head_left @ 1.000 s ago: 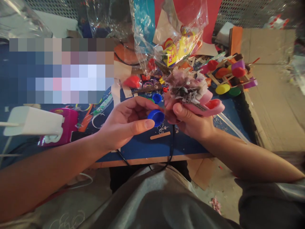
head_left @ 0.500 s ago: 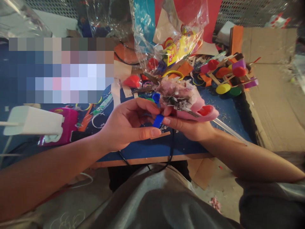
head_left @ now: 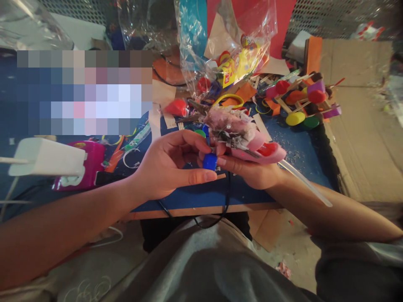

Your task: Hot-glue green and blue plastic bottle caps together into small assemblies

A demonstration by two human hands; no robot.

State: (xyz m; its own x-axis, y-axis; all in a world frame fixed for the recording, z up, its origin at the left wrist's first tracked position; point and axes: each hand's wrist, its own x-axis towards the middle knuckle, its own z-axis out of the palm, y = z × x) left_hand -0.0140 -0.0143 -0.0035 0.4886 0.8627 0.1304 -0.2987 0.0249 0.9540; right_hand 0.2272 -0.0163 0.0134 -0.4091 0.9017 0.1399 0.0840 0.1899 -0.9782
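Note:
My left hand point(head_left: 176, 163) is curled, thumb and fingers closed around a small blue plastic piece point(head_left: 209, 162) that looks like a bottle cap. The thumb and fingertips of my right hand point(head_left: 248, 167) meet the blue piece from the other side. In that same hand rests a pink hot glue gun point(head_left: 267, 152), its front thick with fluffy shreds point(head_left: 231, 126). A clear glue stick point(head_left: 307, 183) juts from its rear, across my right forearm. The grip and nozzle are mostly hidden. Just behind my fingertips lies another blue piece point(head_left: 205, 131), partly covered.
Pliers-like dark jaws point(head_left: 197, 110), yellow-handled scissors point(head_left: 231, 100) and a clear bag point(head_left: 195, 46) lie behind my hands. A stick-and-cap model point(head_left: 305, 96) stands right, beside cardboard point(head_left: 362, 126). At left are a white plug point(head_left: 47, 157) and a magenta box point(head_left: 94, 157). A black cord point(head_left: 228, 188) hangs over the table edge.
The blue piece has turned to show a broader face. The glue gun has tilted slightly, its glue stick's free end swinging lower. Both hands stay in nearly the same place.

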